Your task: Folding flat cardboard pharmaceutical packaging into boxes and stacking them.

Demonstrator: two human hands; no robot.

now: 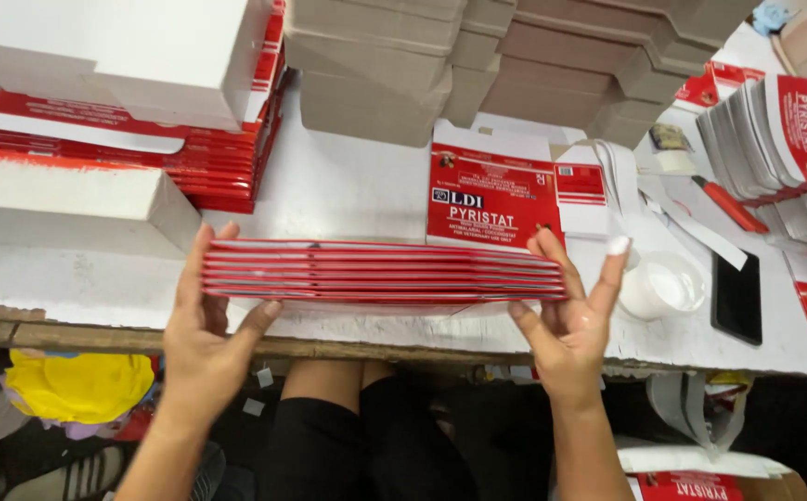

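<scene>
Head view, looking down at white worktable [348, 186].

Left hand [204, 325]: fingers spread and extended, pressed flat against left end of a stack of flattened red cartons [380, 272]; thumb tucked under the stack's near edge. Not clenched.

Right hand [570, 315]: palm open, fingers extended upward, pressed against right end of same stack. White residue on one fingertip. Not clenched.

Stack of flattened red cartons: squeezed end to end between the two palms, seen edge-on, lying across near edge of worktable, directly in front of the body. Thin white lines visible between red layers.

Just behind stack, right of centre: single flat red carton blank [491, 199], printed face up, white flaps showing at top and right side.

Right of right hand: small white cup of white paste [663, 286], close to the fingertips. Beyond it, black phone [737, 297] lying flat. Red-handled tool [728, 204] lying diagonally farther back, among white paper strips.

Far right: fanned pile of red-and-white cartons [779, 134], leaning on edge.

Back left: stack of red flat cartons [218, 172] with white folded boxes on top; white box [69, 199] in front of it, near left hand but apart.

Back centre: stacks of plain brown cardboard [515, 56].

Below table edge: dark-clothed knees; yellow cloth [78, 385] at lower left.
</scene>
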